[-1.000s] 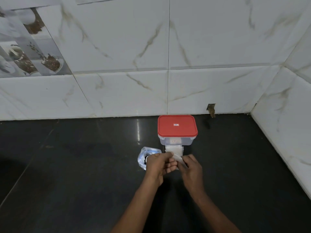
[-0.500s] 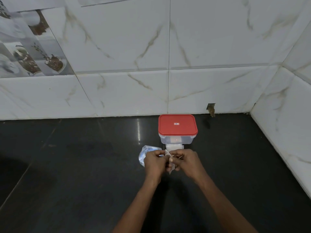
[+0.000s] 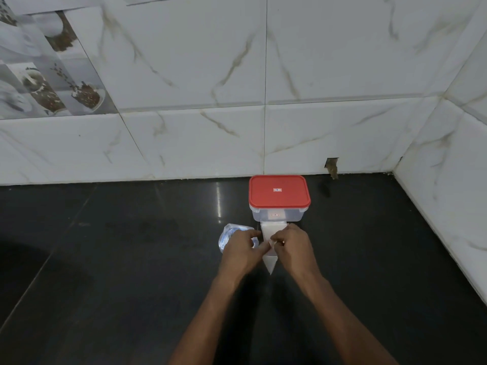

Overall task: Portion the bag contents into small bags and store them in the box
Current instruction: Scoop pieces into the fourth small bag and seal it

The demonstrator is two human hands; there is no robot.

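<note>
A clear plastic box (image 3: 279,216) with a red lid (image 3: 278,191) stands shut on the dark counter near the back wall. In front of it lies a stack of small white bags (image 3: 272,229). My left hand (image 3: 241,250) and my right hand (image 3: 293,246) pinch the top of one small clear bag (image 3: 270,263), which hangs down between them above the counter. A larger clear bag (image 3: 232,233) with bluish print lies just left of the stack, partly hidden behind my left hand.
The black counter (image 3: 131,259) runs wide to the left and front. White marble-pattern tiled walls (image 3: 263,101) close the back and the right side, meeting at a corner at the right. A small hole (image 3: 332,167) shows in the back wall.
My hands have come together on the small bag and lifted it off the stack; it now hangs down between my fingers. The view has shifted slightly.
</note>
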